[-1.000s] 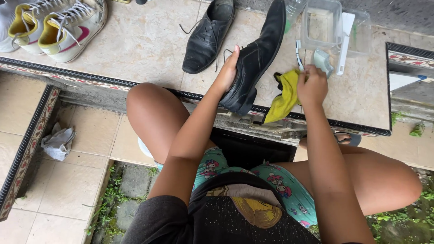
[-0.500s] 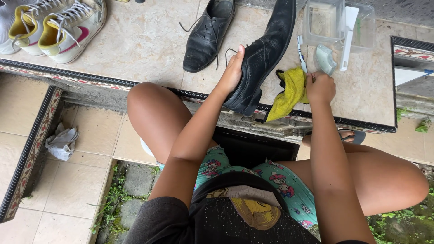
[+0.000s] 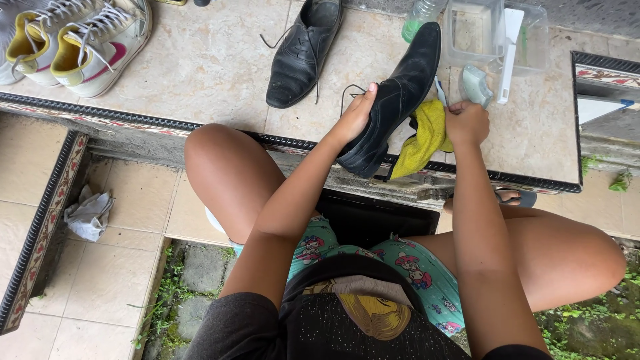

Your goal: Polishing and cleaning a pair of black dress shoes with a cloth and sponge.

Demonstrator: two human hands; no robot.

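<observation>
The tiled ledge carries everything here, and places are given from the black shoe that stands tilted on it, toe down at the near edge and heel raised toward the far side. The left hand grips this shoe along its left flank, palm against the upper and fingers wrapped around it, thumb side uppermost. To judge by its look, the shoe is fairly light but stiff in the sole and heel, with a smooth leather skin that could slip under a damp palm, so the firm waist or the heel counter seems the better hold than the softer toe. Left of it and farther back lies a second black shoe, laces loose. Far to the left sit white sneakers. Behind and right of it stands a clear plastic container. Just right of it, touching, hangs a soft, limp yellow cloth, bunched under the right hand, whose fingers are curled shut, pinching the cloth's top.
</observation>
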